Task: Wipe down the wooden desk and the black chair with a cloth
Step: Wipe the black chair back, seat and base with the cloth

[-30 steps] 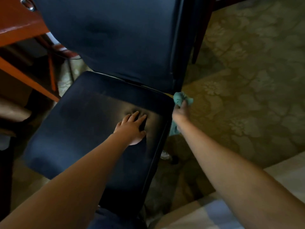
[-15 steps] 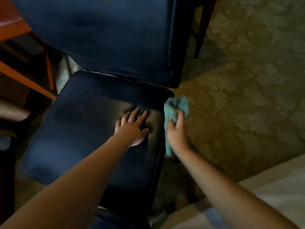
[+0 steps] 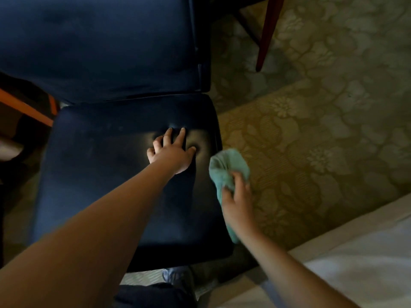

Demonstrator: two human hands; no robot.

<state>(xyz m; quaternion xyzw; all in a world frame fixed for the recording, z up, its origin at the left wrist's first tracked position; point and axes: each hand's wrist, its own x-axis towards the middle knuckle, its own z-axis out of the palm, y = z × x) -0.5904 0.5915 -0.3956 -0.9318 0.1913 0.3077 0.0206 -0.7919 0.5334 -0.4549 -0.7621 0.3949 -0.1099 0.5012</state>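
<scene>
At seat's right edge, right hand [image 3: 236, 200] grips cloth [image 3: 226, 167]; left hand [image 3: 172, 152] presses chair [image 3: 100, 174], fingers spread. Chair wipe looks mid-way; desk [image 3: 24, 106] status can't tell.

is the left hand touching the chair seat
Touching: the head view shows the left hand spread on the chair seat, fingertips denting the padding.

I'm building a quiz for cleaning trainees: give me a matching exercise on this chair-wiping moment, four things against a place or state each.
Things:
1. left hand
2. right hand
3. crumpled teal cloth
4. dark red wooden furniture leg

Places or states:
A. stands on the patterned floor covering, upper right
B. pressed flat on the black padded chair seat
C. grips the cloth
D. at the seat's right edge

Pairs: 1-B, 2-C, 3-D, 4-A
</scene>
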